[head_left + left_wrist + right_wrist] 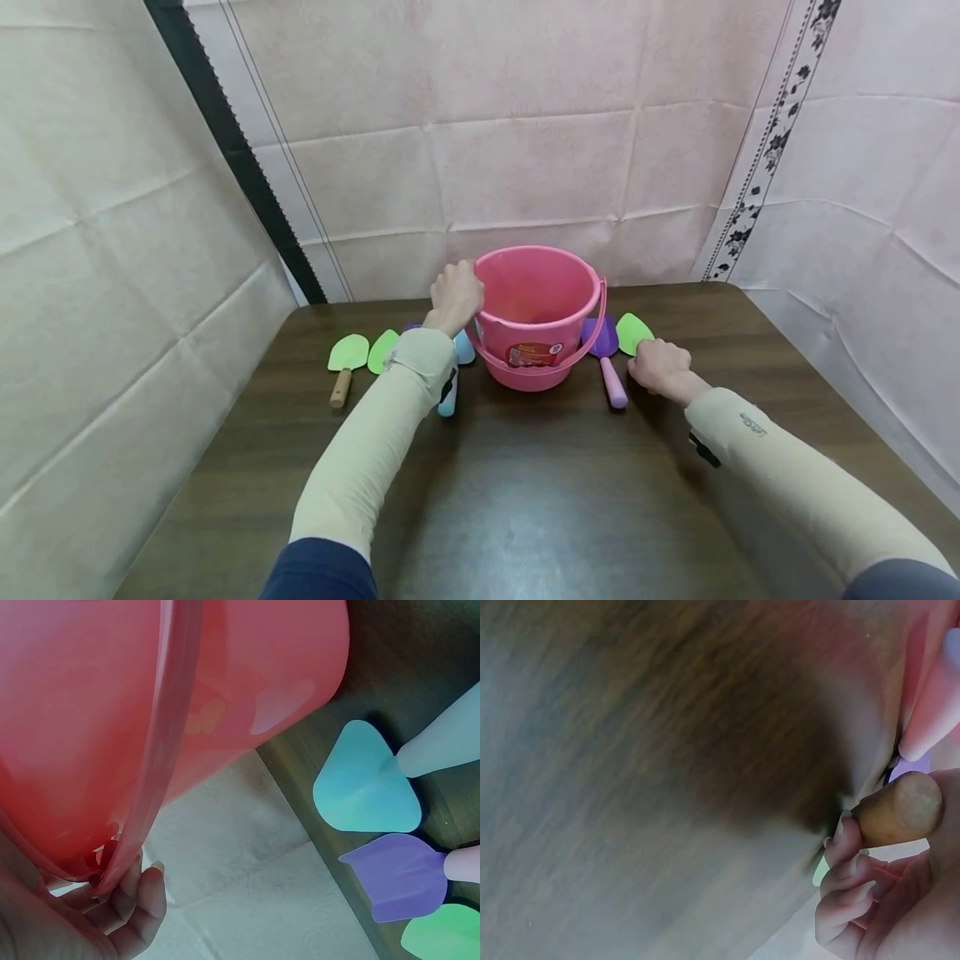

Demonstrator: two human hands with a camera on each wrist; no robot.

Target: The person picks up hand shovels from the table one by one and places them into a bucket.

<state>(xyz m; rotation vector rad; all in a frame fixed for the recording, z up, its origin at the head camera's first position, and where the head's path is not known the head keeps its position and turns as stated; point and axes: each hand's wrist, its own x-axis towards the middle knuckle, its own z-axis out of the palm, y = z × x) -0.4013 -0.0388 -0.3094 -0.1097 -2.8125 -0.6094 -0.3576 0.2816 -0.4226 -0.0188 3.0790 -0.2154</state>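
Note:
A pink bucket (529, 333) stands upright toward the back of the table, its handle hanging down in front. At its left rim my left hand (455, 296) pinches the edge, fingers outside in the left wrist view. To the right of the bucket, my right hand (660, 367) grips the wooden handle (900, 810) of a toy shovel with a light green blade (633, 332); the fingers curl under the handle. Between that shovel and the bucket lies a purple shovel (602, 336) with a pink handle, partly behind the bucket's hanging handle.
Left of the bucket lie a green shovel (348, 354) with a wooden handle, another green blade (381, 350) and a blue shovel (447, 404), the last two partly hidden by my left arm. Pale cloth (540, 167) hangs behind the dark wooden table (525, 500) and at both sides.

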